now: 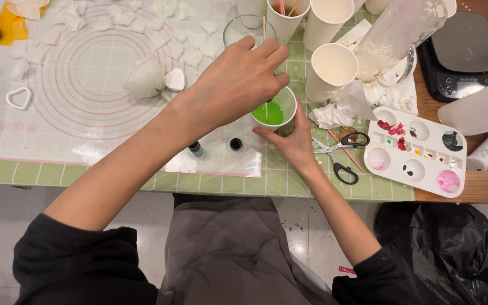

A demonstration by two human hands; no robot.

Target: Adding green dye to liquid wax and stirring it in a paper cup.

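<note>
Here we see our left hand [238, 79] hovering over the paper cup of green liquid [275, 110], fingers pinched together on a thin wooden stick [266, 107]. Our right hand [292, 141] grips the cup's side, just beside the scissors [337, 155] on the checked tablecloth [221, 182].

Scissors [339, 155] beside a paint palette [416, 151]; kitchen scale [463, 56], perhaps switched off, behind

The cup [273, 110] stands between mat [86, 73] on its left and scissors [337, 153], palette [416, 149] on its right.
</note>
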